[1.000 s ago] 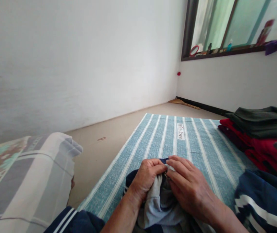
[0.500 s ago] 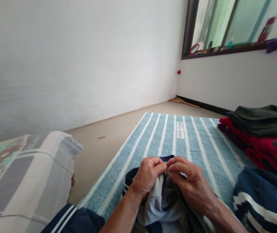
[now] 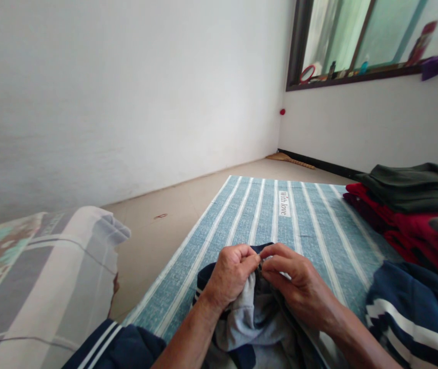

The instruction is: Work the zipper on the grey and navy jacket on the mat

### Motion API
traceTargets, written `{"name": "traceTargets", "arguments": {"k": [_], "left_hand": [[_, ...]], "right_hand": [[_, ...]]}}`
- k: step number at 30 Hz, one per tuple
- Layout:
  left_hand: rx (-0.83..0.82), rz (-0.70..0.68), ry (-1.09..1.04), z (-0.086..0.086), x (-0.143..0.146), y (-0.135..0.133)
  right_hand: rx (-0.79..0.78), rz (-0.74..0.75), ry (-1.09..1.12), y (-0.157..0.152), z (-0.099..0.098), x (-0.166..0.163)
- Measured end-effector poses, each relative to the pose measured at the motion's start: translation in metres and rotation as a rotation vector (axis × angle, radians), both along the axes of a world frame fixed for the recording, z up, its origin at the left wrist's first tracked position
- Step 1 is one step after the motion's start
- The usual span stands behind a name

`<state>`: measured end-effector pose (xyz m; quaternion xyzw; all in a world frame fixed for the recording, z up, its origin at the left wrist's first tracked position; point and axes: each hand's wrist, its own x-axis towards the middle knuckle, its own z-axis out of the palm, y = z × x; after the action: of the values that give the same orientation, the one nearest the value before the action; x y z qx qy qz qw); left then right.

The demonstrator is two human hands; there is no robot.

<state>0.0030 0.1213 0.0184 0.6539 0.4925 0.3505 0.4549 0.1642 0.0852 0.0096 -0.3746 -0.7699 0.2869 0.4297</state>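
A navy garment with a grey lining (image 3: 251, 323) lies bunched on the blue and white striped mat (image 3: 299, 220) just in front of me. My left hand (image 3: 228, 277) is closed, pinching the garment's top edge. My right hand (image 3: 299, 287) is closed too, its thumb and fingers pinching the same edge right beside the left. The two sets of fingertips meet over a small spot on that edge; what sits there is too small to make out.
A stack of folded dark green and red clothes (image 3: 414, 205) rests at the mat's right. A navy garment with white stripes (image 3: 414, 312) lies at the lower right. A rolled patterned bedding bundle (image 3: 42, 277) lies left. White walls and a window ledge (image 3: 357, 77) with small items stand behind.
My right hand has gone from lying fairly flat on the cloth to a tight pinch next to the left hand. Both hands have shifted slightly toward me.
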Motion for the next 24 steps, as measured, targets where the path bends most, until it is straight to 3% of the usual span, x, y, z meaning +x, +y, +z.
{"name": "traceTargets", "arguments": {"k": [5, 10, 18, 24], "left_hand": [[0.029, 0.023, 0.001, 0.000, -0.003, 0.009], [0.194, 0.058, 0.036, 0.009, -0.003, 0.026], [0.356, 0.070, 0.087, 0.027, -0.005, 0.057], [0.410, 0.132, 0.141, 0.032, -0.006, 0.084]], "right_hand": [[0.062, -0.028, -0.050, 0.002, -0.001, -0.003], [0.104, -0.040, -0.055, 0.005, 0.004, 0.002], [0.108, 0.023, -0.159, 0.008, 0.035, 0.016], [0.091, 0.055, -0.307, -0.007, 0.051, 0.035]]}}
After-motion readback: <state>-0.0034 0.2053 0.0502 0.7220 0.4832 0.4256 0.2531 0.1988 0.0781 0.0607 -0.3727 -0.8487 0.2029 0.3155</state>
